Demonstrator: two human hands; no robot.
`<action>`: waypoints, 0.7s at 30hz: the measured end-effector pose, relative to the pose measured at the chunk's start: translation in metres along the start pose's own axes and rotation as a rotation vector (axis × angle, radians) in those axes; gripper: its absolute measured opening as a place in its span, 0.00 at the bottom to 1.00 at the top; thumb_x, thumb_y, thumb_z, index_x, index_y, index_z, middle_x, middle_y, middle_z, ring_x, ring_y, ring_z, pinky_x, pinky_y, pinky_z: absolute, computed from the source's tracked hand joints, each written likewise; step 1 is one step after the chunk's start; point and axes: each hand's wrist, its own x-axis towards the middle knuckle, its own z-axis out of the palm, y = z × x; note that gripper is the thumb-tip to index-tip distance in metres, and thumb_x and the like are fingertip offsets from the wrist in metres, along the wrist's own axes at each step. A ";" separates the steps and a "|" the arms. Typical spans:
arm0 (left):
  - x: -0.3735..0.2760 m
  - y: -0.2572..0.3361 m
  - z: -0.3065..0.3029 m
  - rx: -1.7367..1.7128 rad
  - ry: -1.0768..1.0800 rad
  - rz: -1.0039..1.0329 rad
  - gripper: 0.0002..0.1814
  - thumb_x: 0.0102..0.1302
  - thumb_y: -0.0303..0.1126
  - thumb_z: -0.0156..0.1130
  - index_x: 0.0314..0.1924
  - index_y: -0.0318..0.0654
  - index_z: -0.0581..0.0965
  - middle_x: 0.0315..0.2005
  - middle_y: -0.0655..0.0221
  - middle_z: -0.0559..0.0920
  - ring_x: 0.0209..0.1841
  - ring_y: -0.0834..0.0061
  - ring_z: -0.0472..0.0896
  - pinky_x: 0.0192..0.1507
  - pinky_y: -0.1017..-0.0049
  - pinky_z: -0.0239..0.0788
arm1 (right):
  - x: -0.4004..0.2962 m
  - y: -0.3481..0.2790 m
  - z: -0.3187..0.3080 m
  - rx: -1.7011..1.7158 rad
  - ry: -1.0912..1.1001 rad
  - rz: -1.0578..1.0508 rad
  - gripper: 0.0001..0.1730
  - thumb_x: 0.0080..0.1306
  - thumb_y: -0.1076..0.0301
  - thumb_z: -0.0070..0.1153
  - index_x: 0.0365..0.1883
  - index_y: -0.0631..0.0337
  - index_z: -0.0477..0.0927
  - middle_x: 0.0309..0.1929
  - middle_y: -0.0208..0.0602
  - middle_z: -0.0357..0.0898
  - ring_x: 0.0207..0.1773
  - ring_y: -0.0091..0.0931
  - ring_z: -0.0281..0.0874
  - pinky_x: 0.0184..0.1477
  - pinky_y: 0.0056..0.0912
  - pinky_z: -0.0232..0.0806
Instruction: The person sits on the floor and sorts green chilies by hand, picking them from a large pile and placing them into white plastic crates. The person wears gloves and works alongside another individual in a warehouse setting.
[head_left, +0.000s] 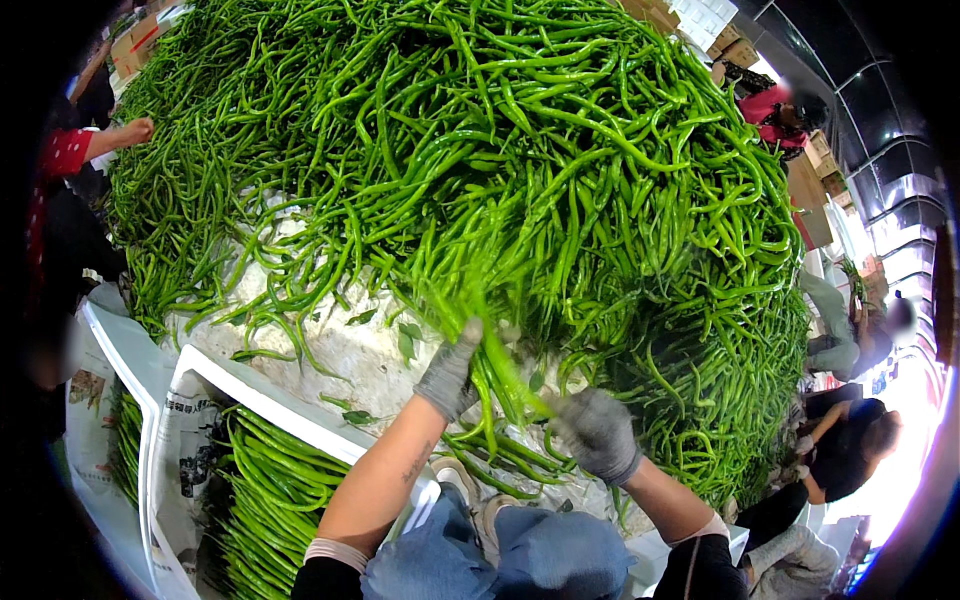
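A big heap of long green chili peppers (480, 172) rises before me. My left hand (452, 373), in a grey knit glove, is closed around a small bunch of long green peppers (495, 382), partly motion-blurred. My right hand (596, 435), gloved alike, is at the lower end of one blurred pepper (517, 375), its fingers curled around the tip. Below and between my hands, several loose peppers (517, 457) lie on a pale plastic sheet (367, 382) near my shoes.
At my left stands a white foam box (262, 401), lined with printed newspaper and holding neatly laid peppers (281, 495). Another foam box (120, 360) is beside it. People are around the heap: a red sleeve (66, 152) at left, others at right. Cardboard boxes (810, 191) stand behind.
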 end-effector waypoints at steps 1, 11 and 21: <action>-0.003 -0.003 -0.001 0.052 0.060 -0.013 0.29 0.51 0.41 0.70 0.51 0.43 0.69 0.38 0.65 0.78 0.38 0.71 0.77 0.43 0.68 0.73 | 0.003 0.012 -0.002 -0.029 -0.070 -0.080 0.18 0.56 0.67 0.56 0.47 0.53 0.77 0.40 0.39 0.77 0.38 0.35 0.73 0.39 0.34 0.67; 0.002 0.005 -0.004 0.111 0.030 0.176 0.23 0.50 0.30 0.70 0.46 0.40 0.72 0.36 0.65 0.79 0.40 0.67 0.78 0.46 0.67 0.72 | 0.233 0.164 -0.110 -0.858 0.154 0.474 0.18 0.62 0.66 0.47 0.50 0.62 0.69 0.43 0.48 0.74 0.44 0.39 0.75 0.46 0.38 0.70; -0.023 0.004 0.015 0.214 -0.061 0.124 0.29 0.51 0.40 0.69 0.49 0.32 0.71 0.42 0.58 0.79 0.47 0.63 0.77 0.51 0.66 0.70 | 0.086 -0.012 0.004 -0.228 -0.577 0.261 0.22 0.62 0.51 0.46 0.38 0.64 0.74 0.31 0.52 0.75 0.36 0.42 0.77 0.39 0.43 0.70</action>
